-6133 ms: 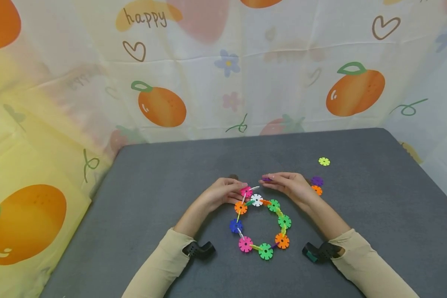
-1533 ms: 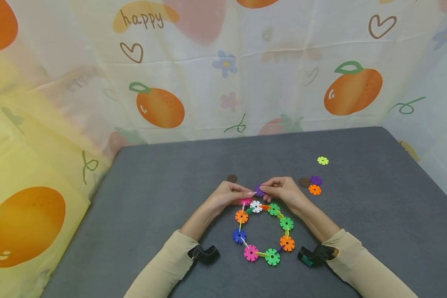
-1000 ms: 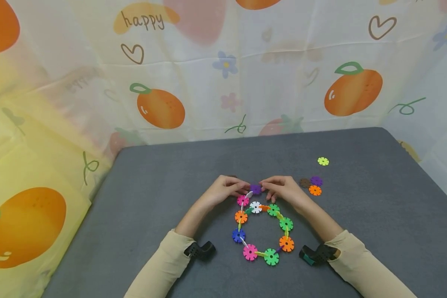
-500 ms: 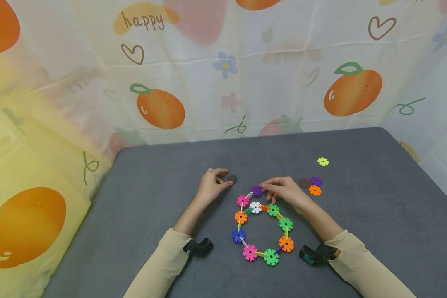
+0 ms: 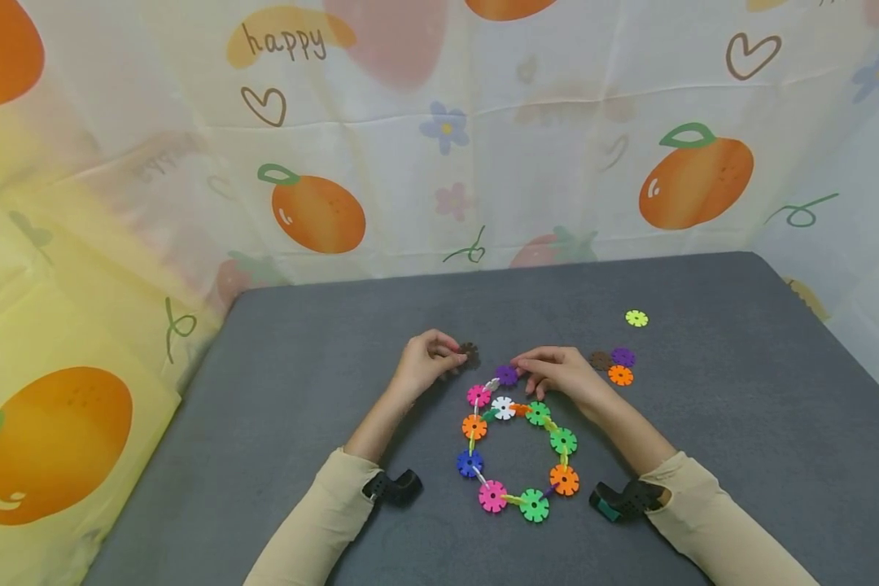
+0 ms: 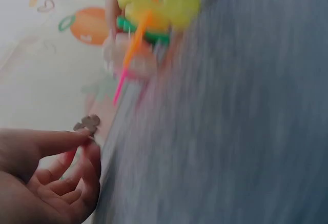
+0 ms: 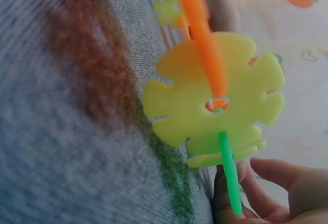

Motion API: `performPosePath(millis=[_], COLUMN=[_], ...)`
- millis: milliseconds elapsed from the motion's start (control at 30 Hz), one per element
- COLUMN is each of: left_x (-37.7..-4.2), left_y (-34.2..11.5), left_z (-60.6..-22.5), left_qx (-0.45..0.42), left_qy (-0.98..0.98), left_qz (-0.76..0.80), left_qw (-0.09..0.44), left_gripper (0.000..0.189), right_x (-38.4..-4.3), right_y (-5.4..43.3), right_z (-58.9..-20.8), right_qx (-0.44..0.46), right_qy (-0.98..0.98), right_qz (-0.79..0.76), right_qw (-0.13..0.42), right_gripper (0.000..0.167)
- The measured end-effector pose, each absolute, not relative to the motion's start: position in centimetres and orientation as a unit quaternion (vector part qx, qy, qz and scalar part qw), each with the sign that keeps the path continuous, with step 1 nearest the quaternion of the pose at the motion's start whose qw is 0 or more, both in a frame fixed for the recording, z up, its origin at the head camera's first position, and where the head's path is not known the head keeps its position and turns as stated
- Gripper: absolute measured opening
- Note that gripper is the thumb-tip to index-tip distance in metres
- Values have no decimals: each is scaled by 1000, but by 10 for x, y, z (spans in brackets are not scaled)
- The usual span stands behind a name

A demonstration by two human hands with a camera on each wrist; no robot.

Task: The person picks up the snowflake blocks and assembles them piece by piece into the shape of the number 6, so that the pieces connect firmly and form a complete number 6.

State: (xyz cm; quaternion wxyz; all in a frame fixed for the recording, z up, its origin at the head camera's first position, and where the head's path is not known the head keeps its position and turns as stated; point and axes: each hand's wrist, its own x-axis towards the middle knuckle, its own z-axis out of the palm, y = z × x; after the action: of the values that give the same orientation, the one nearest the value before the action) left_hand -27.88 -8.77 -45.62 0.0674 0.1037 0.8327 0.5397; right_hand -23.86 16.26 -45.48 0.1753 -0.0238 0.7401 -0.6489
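My left hand (image 5: 426, 362) pinches a brown notched snowflake disc (image 5: 470, 354) between thumb and forefinger, behind the chain; its tilted edge shows in the left wrist view. My right hand (image 5: 562, 372) holds a purple snowflake disc (image 5: 507, 374) at its fingertips. That purple disc is slotted onto a white disc (image 5: 492, 384), which joins a pink disc (image 5: 478, 395) on the chain. Below lies a ring of interlocked discs, with a white disc (image 5: 503, 408) at its top and a green disc (image 5: 535, 505) nearest me. A yellow disc (image 7: 205, 75) looms large in the right wrist view.
Right of my right hand lie loose brown (image 5: 600, 360), purple (image 5: 623, 357) and orange discs (image 5: 620, 375). Farther back is a single yellow disc (image 5: 636, 318). A patterned cloth (image 5: 410, 187) hangs behind the grey table (image 5: 322, 325).
The purple disc, earlier apart in my right hand, has been joined to the white disc. My left hand left the chain, picked up the brown disc and moved it right towards the purple one.
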Motion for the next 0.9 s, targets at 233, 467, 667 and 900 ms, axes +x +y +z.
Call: performPosePath(millis=[233,467,667,900], left_x=[-266,-260,-263,-265], left_y=[-69,-60,-61,-68], left_z=[-450,-456,-459,-458], left_qx=[79,94,99,197], left_qy=[779,788,787,856], left_qz=[608,592,590,464], left_qw=[134,139,150,115], left_gripper=[21,18,18,26], right_x=[-239,-239,-238,-238], right_y=[163,163,164,166], right_z=[-456,-454,-455,-456], right_qx=[-18,-26,-37,-9], right_qy=[730,748,758,743], right_qz=[-661,-640,-629,-649], right_qw=[175,175,168,166], right_gripper=[39,37,31,33])
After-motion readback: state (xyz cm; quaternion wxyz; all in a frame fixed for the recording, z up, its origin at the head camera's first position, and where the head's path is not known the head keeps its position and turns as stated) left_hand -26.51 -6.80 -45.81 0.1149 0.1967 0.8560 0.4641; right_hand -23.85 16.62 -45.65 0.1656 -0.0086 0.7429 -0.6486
